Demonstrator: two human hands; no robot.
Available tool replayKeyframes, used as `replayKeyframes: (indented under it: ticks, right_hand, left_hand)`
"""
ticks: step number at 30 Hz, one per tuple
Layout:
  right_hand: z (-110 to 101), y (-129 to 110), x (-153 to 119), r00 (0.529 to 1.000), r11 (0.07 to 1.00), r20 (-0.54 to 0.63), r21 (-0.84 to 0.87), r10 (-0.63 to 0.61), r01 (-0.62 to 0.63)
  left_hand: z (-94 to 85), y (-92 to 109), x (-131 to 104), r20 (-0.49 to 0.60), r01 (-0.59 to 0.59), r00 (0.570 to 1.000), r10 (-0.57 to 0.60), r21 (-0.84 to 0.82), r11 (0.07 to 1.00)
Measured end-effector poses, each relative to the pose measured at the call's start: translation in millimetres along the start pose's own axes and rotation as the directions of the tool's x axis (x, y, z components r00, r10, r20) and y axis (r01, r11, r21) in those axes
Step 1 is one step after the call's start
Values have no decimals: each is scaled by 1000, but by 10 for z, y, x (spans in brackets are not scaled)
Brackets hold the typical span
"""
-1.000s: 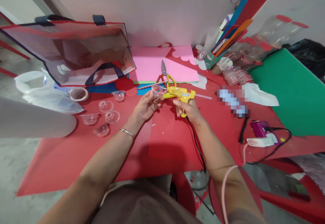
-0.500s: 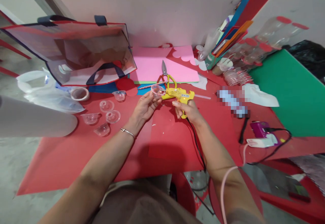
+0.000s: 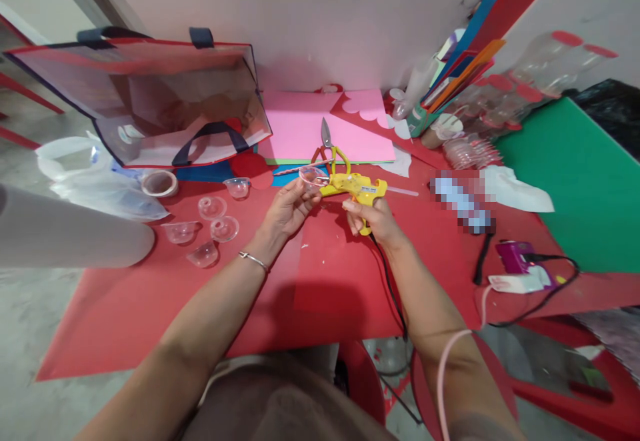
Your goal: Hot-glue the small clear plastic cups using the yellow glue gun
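Note:
My left hand (image 3: 290, 207) is closed on a clear plastic cup (image 3: 313, 177), holding it by its side with the rim tipped toward the right. In my right hand (image 3: 373, 217) is a yellow hot glue gun (image 3: 356, 189), its nozzle at the cup's rim; I cannot tell whether they touch. A clear glue stick (image 3: 403, 192) pokes out of the gun's back end. Several more clear plastic cups (image 3: 225, 229) lie to the left of my left hand. Just beyond the gun are scissors (image 3: 331, 147) with yellow and red handles and a striped pencil-like stick (image 3: 300, 168).
Pink paper sheets (image 3: 295, 121) lie at the back by the wall. A large open bag (image 3: 175, 101) and a roll of tape (image 3: 159, 184) stand left. On the right are a green board (image 3: 575, 187), clear bottles (image 3: 543, 67) and a purple power adapter (image 3: 515, 256) with cables.
Both hands keep the cup and glue gun in nearly the same pose. The whole view has shifted slightly, with the table's things appearing a little farther right.

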State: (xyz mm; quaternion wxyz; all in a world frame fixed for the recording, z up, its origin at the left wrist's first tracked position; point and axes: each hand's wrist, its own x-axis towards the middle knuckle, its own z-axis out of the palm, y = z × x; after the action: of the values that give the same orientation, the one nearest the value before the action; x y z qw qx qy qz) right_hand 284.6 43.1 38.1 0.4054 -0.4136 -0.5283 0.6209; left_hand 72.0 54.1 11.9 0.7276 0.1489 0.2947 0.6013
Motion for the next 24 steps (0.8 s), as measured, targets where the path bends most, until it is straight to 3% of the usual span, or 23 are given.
replayKeyframes:
  ticks: [4, 10, 15, 24]
  right_hand:
    - [2, 7, 9, 1000, 1000, -21, -13, -17, 17]
    - [25, 7, -3, 1000, 999, -1, -41, -28, 28]
    - [-17, 16, 13, 998, 998, -54, -50, -44, 41]
    - [63, 59, 25, 998, 995, -41, -89, -40, 37]
  left_hand:
    - [10, -7, -21, 74, 3, 997, -2, -13, 1000]
    - [20, -9, -12, 32, 18, 999, -16, -40, 999]
    - [15, 4, -8, 89, 19, 996, -16, -27, 999]
    - [38, 18, -26, 26, 20, 999, -18, -74, 997]
